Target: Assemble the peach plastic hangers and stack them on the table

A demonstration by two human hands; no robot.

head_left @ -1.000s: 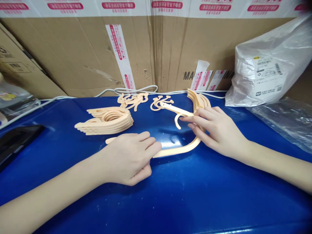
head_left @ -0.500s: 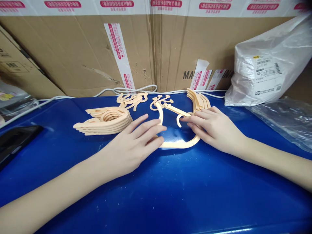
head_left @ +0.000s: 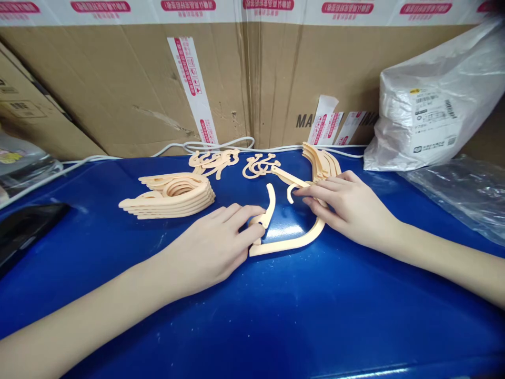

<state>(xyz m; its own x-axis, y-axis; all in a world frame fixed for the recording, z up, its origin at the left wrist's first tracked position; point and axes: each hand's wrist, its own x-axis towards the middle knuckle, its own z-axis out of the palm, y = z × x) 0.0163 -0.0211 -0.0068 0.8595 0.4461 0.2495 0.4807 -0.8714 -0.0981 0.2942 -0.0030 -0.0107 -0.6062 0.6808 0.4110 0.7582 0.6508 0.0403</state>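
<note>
My left hand (head_left: 226, 237) is closed, thumb and fingers pinching a short curved cream plastic hanger piece (head_left: 270, 202) at its lower end. My right hand (head_left: 347, 205) grips a cream plastic clothes hanger (head_left: 290, 245) near its hook (head_left: 290, 193); its fingers cover the middle of it. From there one long arm curves down and left towards my left fingertips, and a straighter arm (head_left: 290, 177) points up and left. Whether the left piece is joined to the hanger cannot be seen.
A stack of folded hangers (head_left: 173, 197) sits left. Loose hooks (head_left: 260, 165) and more curved parts (head_left: 215, 160) lie behind. Stacked hanger arms (head_left: 319, 160) stand back right, before a cardboard box (head_left: 130, 79). A white package (head_left: 430, 116) is right, a black device (head_left: 31, 231) far left.
My left hand has drawn back down and its fingers have closed on the short curved piece, which moved nearer me. The hanger's lower arm has swung slightly towards me; my right hand stays put.
</note>
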